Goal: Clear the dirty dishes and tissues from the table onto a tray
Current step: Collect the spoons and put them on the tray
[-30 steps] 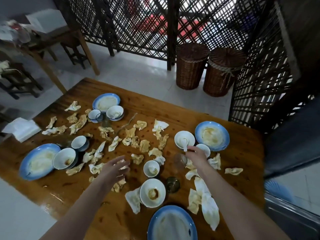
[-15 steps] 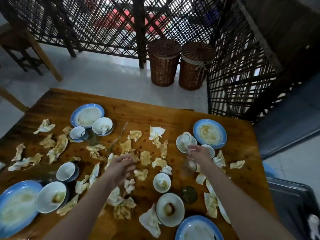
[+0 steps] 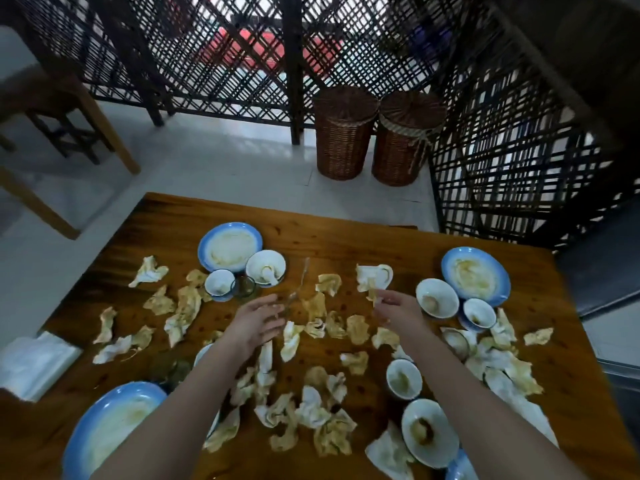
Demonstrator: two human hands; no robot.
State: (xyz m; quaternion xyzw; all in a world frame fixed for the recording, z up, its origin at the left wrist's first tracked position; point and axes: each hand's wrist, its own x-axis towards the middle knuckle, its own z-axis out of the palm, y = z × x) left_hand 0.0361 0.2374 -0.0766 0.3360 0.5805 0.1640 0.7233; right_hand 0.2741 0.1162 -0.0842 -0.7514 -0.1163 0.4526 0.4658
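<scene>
Closest to me, a round blue-rimmed plate smeared with yellowish sauce [image 3: 104, 420] lay at the near left of the brown wooden table [image 3: 346, 237], partly under my left forearm. A white ceramic bowl with brown dregs [image 3: 429, 433] sat at the near right, with a small white cup [image 3: 403, 379] just beyond it. Crumpled white paper tissues stained yellow-brown [image 3: 332, 434] were strewn between them and on across the middle.

Over that litter my left hand [image 3: 258, 323] hovered with fingers straight and loose, grasping nothing. My right hand [image 3: 398, 308] pinched a stained tissue scrap [image 3: 372, 294] between thumb and fingertips, just in front of a larger white tissue.

Farther off on the left stood a second blue-rimmed plate [image 3: 230, 245], with a white bowl holding a spoon [image 3: 266, 268] just beside it. At the far right were a third blue-rimmed plate [image 3: 476, 280] and a plain white bowl [image 3: 437, 297], close together. Beyond the table, two lidded brown wicker baskets [image 3: 344, 133] stood on the pale floor against a dark lattice screen [image 3: 242, 64].
</scene>
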